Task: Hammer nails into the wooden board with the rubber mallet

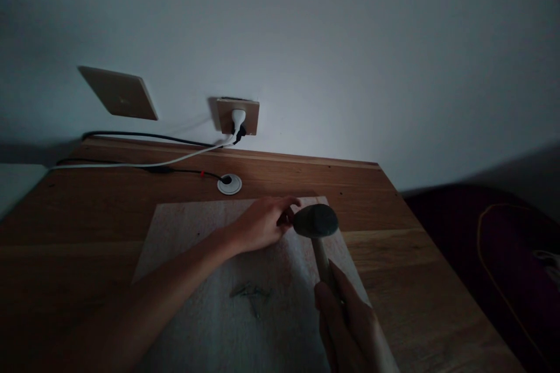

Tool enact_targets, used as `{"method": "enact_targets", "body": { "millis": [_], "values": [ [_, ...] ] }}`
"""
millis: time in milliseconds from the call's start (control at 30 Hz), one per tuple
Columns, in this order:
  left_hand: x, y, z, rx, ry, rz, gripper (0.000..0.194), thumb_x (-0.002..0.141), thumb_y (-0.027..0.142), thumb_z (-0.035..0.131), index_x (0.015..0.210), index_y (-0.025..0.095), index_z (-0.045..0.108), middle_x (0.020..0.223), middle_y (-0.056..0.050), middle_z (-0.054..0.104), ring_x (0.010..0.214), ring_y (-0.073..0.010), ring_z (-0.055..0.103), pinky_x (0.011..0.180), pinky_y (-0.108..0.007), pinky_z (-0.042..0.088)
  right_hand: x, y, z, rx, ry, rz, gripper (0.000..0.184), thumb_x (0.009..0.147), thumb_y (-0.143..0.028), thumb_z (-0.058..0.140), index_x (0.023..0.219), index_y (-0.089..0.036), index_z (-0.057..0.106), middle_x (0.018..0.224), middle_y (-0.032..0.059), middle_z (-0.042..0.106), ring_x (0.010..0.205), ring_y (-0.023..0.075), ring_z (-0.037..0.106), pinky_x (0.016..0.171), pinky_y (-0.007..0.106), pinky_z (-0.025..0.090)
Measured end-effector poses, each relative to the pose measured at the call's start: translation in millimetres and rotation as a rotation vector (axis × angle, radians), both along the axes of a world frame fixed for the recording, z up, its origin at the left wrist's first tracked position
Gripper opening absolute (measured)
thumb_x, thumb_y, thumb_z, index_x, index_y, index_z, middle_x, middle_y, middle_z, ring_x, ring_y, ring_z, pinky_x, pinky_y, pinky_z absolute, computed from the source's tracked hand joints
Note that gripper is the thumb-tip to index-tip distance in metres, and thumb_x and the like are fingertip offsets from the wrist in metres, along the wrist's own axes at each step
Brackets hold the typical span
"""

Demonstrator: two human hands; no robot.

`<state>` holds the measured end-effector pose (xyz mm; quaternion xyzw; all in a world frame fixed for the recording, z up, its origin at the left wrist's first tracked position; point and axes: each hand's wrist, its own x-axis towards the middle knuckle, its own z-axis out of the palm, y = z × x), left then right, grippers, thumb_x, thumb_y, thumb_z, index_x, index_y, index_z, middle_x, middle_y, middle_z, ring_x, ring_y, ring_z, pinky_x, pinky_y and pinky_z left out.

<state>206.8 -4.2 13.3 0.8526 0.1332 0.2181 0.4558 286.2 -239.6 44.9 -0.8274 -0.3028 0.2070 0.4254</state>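
My right hand [345, 320] is wrapped round the pale handle of a mallet [315, 220] with a dark, barrel-shaped head. That head is raised just right of my left fingertips. My left hand [266, 221] rests over the far part of a pale wooden board [175, 262], thumb and fingers drawn together. Whatever the left fingers pinch is hidden by the hand and the dim light. Nearer to me on the board lies a small pile of thin nails [251, 291], blurred in shadow.
The board lies on a wooden desk [394, 268] against a white wall. Behind it are a cable grommet [230, 184], a white cable [175, 161] and a wall socket [249, 116] with plugs in it. A blank wall plate [125, 96] is at left. Beyond the desk's right edge is a dark area.
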Motion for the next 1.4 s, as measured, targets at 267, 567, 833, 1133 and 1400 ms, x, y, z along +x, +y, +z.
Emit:
{"method": "enact_targets", "body": {
  "millis": [267,567,833,1133,1400],
  "values": [
    [1.7,1.5,-3.2,-0.005,-0.011,0.005,0.048,0.085,0.001,0.067,0.13,0.018,0.069,0.098,-0.005,0.083,0.083,-0.0184,0.078,0.082,-0.029,0.058,-10.0,-11.7,0.2,-0.01,0.296,-0.205,0.079,0.09,-0.075,0.072,0.145,-0.019,0.067,0.087,0.0059,0.076,0.066,0.0194,0.07,0.053,0.024,0.058],
    [0.8,-0.2,-0.8,0.009,0.024,0.047,0.045,0.082,0.003,0.068,0.124,0.016,0.071,0.094,-0.005,0.081,0.084,-0.0188,0.077,0.079,-0.028,0.057,4.3,-18.3,-6.3,0.08,0.475,-0.096,0.077,0.084,-0.085,0.068,0.13,-0.023,0.067,0.066,-0.0042,0.061,0.045,0.0143,0.052,0.037,0.023,0.046],
    [-2.7,-5.5,4.0,0.031,0.048,0.078,0.045,0.078,0.001,0.066,0.119,0.017,0.072,0.095,-0.005,0.081,0.083,-0.0188,0.077,0.079,-0.028,0.058,-6.7,-10.4,-6.8,0.188,0.461,-0.038,0.074,0.085,-0.087,0.064,0.116,-0.02,0.062,0.061,-0.0101,0.047,0.042,0.0093,0.04,0.034,0.02,0.036],
    [-23.2,-27.0,7.7,0.006,0.052,0.085,0.047,0.078,-0.001,0.066,0.121,0.017,0.072,0.096,-0.005,0.08,0.086,-0.0191,0.077,0.08,-0.028,0.057,-17.1,-38.4,-10.3,0.124,0.503,-0.065,0.07,0.088,-0.083,0.066,0.125,-0.023,0.068,0.064,-0.0054,0.058,0.043,0.0118,0.049,0.036,0.021,0.043],
    [-37.0,-41.2,4.9,0.003,0.055,0.089,0.05,0.078,-0.001,0.067,0.123,0.019,0.072,0.097,-0.004,0.08,0.087,-0.0195,0.076,0.082,-0.029,0.056,-38.7,-53.8,-12.4,0.091,0.525,-0.193,0.082,0.087,-0.082,0.069,0.144,-0.023,0.063,0.059,-0.0062,0.06,0.04,0.0137,0.051,0.033,0.022,0.042]
  ]
}}
